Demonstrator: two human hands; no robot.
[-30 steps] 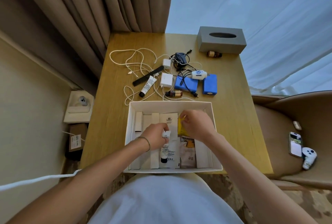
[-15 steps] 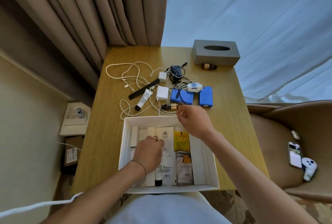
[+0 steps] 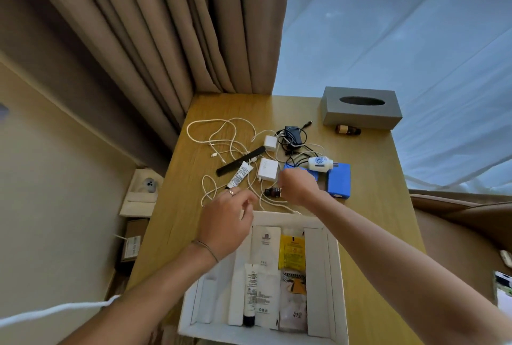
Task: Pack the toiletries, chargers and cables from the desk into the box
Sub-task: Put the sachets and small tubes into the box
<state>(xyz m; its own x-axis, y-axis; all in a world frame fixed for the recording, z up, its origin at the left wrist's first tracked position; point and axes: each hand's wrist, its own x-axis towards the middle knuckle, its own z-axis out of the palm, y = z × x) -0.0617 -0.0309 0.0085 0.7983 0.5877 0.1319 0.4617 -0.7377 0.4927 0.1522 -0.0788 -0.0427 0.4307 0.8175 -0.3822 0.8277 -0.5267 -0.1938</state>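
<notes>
The white box (image 3: pixel 334 283) stands at the desk's near edge and holds a white tube (image 3: pixel 250 296), a yellow sachet (image 3: pixel 292 252) and flat packets. My right hand (image 3: pixel 300 188) is beyond the box, with its fingers curled onto the right end of a small brown bottle (image 3: pixel 273 192) that lies on the desk. My left hand (image 3: pixel 225 224) hovers over the box's far left corner, fingers loosely apart and holding nothing. Further back lie a white tube (image 3: pixel 239 177), a black comb (image 3: pixel 241 160), a white charger (image 3: pixel 268 173), white cables (image 3: pixel 221 134), a black adapter (image 3: pixel 293 135) and blue blocks (image 3: pixel 339 182).
A grey tissue box (image 3: pixel 360 108) stands at the desk's back right with a second brown bottle (image 3: pixel 347 130) in front of it. Curtains hang behind the desk. A chair (image 3: pixel 457 234) with a phone (image 3: pixel 502 289) is on the right. A wall socket shelf (image 3: pixel 142 192) is on the left.
Both hands have left the inside of the box and moved forward. The right hand reached out to the small brown bottle. The view tilted up, so the box now sits lower.
</notes>
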